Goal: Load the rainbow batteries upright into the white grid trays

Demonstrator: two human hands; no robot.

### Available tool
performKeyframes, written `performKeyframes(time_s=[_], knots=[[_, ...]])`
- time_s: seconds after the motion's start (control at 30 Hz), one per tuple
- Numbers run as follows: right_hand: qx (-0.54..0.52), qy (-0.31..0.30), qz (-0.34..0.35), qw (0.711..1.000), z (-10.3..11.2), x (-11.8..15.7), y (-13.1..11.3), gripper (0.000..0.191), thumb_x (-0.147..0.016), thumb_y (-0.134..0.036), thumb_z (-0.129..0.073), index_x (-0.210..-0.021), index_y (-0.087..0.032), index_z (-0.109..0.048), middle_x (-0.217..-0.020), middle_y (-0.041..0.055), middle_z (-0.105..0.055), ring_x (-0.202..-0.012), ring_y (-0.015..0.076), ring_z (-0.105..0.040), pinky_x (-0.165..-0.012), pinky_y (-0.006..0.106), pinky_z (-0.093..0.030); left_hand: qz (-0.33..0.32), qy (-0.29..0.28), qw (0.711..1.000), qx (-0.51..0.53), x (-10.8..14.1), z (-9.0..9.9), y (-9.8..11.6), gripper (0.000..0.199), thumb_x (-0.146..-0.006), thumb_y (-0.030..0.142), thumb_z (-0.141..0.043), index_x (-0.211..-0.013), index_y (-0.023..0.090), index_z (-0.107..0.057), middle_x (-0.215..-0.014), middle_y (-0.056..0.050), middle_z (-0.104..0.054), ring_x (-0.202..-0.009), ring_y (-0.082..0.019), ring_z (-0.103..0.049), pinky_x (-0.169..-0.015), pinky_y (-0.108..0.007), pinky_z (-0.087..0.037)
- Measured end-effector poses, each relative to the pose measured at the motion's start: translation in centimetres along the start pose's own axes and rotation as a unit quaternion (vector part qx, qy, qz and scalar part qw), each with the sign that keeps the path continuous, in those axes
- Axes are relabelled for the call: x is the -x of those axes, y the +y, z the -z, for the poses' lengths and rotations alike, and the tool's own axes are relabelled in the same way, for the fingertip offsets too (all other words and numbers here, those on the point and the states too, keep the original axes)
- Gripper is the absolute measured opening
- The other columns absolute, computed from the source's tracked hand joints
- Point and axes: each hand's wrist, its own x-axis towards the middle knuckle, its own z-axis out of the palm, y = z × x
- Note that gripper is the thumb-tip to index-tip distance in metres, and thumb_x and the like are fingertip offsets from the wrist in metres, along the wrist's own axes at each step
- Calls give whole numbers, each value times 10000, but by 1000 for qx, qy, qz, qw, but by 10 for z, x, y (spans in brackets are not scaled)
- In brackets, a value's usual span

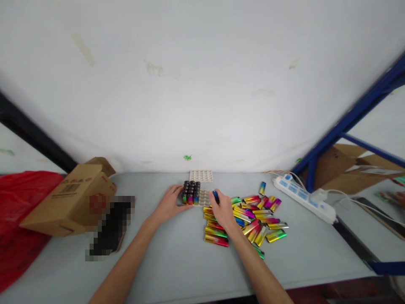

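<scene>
My left hand [171, 204] is curled around the left side of a white tray with round holes [204, 193], its thumb along the front edge. Rows of upright lighters [191, 192], dark ends up, fill the tray's left part. Over the tray's right end, my right hand [221, 207] pinches a blue lighter [216, 196], held nearly upright. Under and beside my right forearm lies a loose pile of shiny multicoloured lighters [253, 215]. Several of them lie in a column [216, 240] at the pile's left side.
Another white holed tray [201, 175] lies against the wall. To the right are a white power strip [303, 198] with cables and a blue metal frame [343, 122]. A cardboard box [69, 198], a red plastic bag [22, 219] and a pixelated dark object [112, 226] are at left.
</scene>
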Motion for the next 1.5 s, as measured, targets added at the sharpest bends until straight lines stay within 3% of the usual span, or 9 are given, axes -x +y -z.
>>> performKeyframes(time_s=[0.13, 0.27, 0.43, 0.6, 0.83, 1.07, 1.37, 1.5], knots=[[0, -29, 56, 998, 4, 0, 5, 365, -1122, -526, -413, -944, -245, -561, -801, 11, -633, -756, 205, -605, -746, 314, -447, -4, -1, 1000, 9, 1, 1, 1, 700, -727, 614, -921, -1258, 196, -739, -1298, -148, -726, -1244, -374, -666, -1141, -534, -533], [40, -28, 123, 991, 12, -8, 11, 427, -1125, -551, -427, -873, -241, -577, -963, 77, -661, -936, 239, -632, -867, 350, -495, -6, -2, 1000, 29, 0, 2, -1, 701, -723, 623, -925, -1249, 193, -751, -1299, -152, -728, -1253, -380, -659, -1143, -545, -529], [58, -59, 109, 991, 23, -27, 17, 456, -1122, -561, -464, -811, -246, -569, -726, 10, -632, -709, 203, -604, -726, 311, -451, -11, -17, 998, 56, -2, 4, -5, 664, -701, 606, -933, -1203, 199, -782, -1314, -151, -734, -1250, -386, -664, -1135, -551, -535], [70, -97, 132, 984, 13, -45, 29, 331, -1136, -441, -493, -940, -222, -644, -853, 46, -750, -774, 205, -673, -754, 298, -472, 1, -27, 998, 59, -3, 6, -4, 689, -689, 596, -932, -1222, 186, -785, -1318, -167, -736, -1255, -402, -661, -1142, -576, -528], [207, -138, 145, 958, -7, -58, 29, 165, -1111, -287, -585, -976, -207, -636, -943, 85, -747, -883, 227, -690, -817, 303, -494, -4, -21, 999, 48, -2, 4, -5, 699, -681, 587, -942, -1221, 175, -776, -1316, -175, -730, -1253, -402, -666, -1136, -566, -538], [232, -159, 122, 952, 0, -56, 25, 163, -1120, -322, -582, -1052, -195, -657, -970, 88, -755, -898, 221, -705, -831, 295, -508, -18, -3, 999, 49, -2, 2, -8, 671, -682, 602, -938, -1199, 206, -774, -1285, -144, -742, -1227, -385, -680, -1127, -556, -553], [230, -173, 153, 945, -4, -60, 27, 164, -1046, -321, -713, -956, -184, -717, -978, 103, -752, -940, 238, -702, -883, 323, -518, -4, -14, 999, 47, -4, 3, -5, 686, -679, 648, -924, -1184, 209, -771, -1274, -149, -738, -1242, -390, -667, -1145, -563, -536], [171, -146, 143, 964, 15, -51, 37, 214, -1068, -358, -671, -1163, -178, -739, -946, 57, -746, -867, 201, -686, -881, 318, -520, -1, -14, 999, 48, -5, 4, -4, 684, -693, 661, -906, -1183, 203, -769, -1273, -150, -737, -1242, -387, -663, -1156, -566, -524]])
